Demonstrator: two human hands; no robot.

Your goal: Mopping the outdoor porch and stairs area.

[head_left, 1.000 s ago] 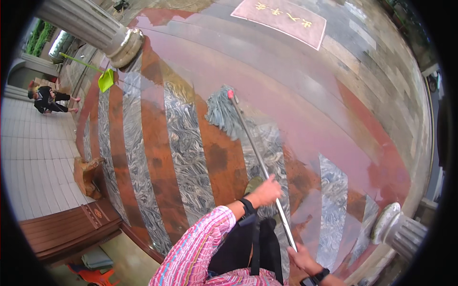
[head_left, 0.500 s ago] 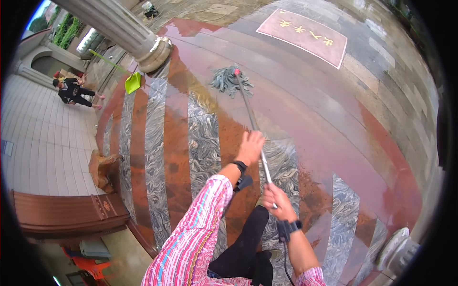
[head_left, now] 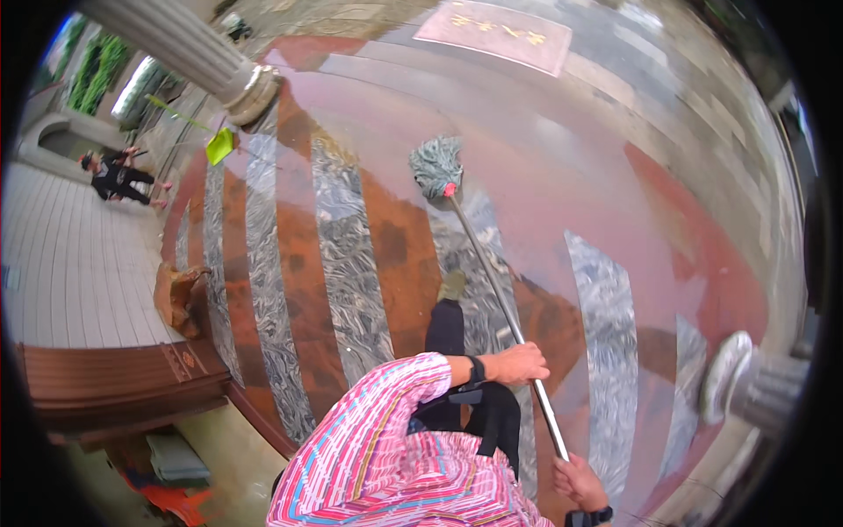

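Observation:
A string mop (head_left: 492,268) slants away from me, its grey strands (head_left: 436,167) lying on the wet tiled floor and a red collar joining them to the metal handle. My left hand (head_left: 516,363) is closed round the middle-lower part of the handle. Lower down, my right hand (head_left: 578,481) grips the handle near its end. My foot (head_left: 453,285) stands on the striped floor to the left of the handle.
Fluted columns rise at the far left (head_left: 211,66) and right (head_left: 764,386). A green long-handled dustpan (head_left: 219,147) stands by the far column. Another person (head_left: 123,178) is at the left, beyond a wooden stump (head_left: 178,297). A pinkish mat (head_left: 496,35) lies far ahead.
Both hands have moved right and toward me with the handle. The mop head now trails on the far side of its collar, slightly right of before. My view has shifted, and a foot has come forward.

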